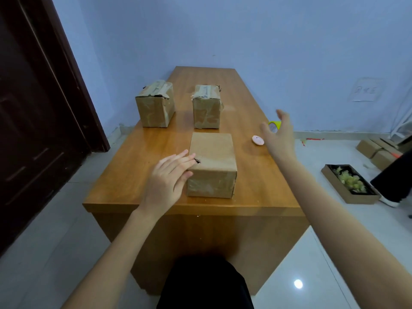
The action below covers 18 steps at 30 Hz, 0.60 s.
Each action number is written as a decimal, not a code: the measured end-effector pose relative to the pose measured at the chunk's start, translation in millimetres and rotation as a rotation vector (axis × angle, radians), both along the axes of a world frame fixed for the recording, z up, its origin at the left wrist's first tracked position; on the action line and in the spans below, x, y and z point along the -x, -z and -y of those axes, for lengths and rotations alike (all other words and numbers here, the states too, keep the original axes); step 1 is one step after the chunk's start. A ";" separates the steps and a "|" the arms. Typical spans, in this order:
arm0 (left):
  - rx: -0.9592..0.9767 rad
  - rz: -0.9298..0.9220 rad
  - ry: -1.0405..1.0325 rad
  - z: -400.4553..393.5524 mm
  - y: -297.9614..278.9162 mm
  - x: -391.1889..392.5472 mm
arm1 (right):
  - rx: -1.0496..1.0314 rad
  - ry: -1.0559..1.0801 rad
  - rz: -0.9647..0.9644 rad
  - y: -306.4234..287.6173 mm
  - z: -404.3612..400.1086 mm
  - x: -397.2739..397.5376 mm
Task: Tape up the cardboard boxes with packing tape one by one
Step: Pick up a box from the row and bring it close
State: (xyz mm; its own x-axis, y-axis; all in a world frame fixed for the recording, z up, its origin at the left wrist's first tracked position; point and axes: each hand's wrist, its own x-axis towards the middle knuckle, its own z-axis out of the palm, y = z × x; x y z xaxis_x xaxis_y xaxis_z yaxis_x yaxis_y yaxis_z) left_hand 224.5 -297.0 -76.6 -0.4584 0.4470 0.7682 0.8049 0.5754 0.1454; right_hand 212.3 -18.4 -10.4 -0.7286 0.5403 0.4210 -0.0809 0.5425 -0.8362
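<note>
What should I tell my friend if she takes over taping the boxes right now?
Left hand: open, fingers resting against the left side of the near box.
Right hand: open, holding nothing, reaching toward the yellow tape roll near the table's right edge; a small pink thing lies beside it.
Done: the two far boxes, the left far box and the right far box, already show tape along their tops.
Left: the near box shows no fresh strip on top. Probably pick up the tape, seal it, and set it with the others.
</note>
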 end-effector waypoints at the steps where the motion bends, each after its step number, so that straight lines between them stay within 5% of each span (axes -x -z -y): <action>1: -0.019 0.004 0.005 -1.0 1.1 -0.7 | -0.056 0.100 0.102 2.8 -16.1 10.2; 7: -0.042 -0.088 -0.015 -9.0 5.8 -3.6 | -0.186 0.294 0.469 29.6 -63.1 42.8; 18: 0.002 -0.194 -0.080 -15.0 11.1 7.3 | 0.058 0.237 0.472 48.9 -78.5 67.2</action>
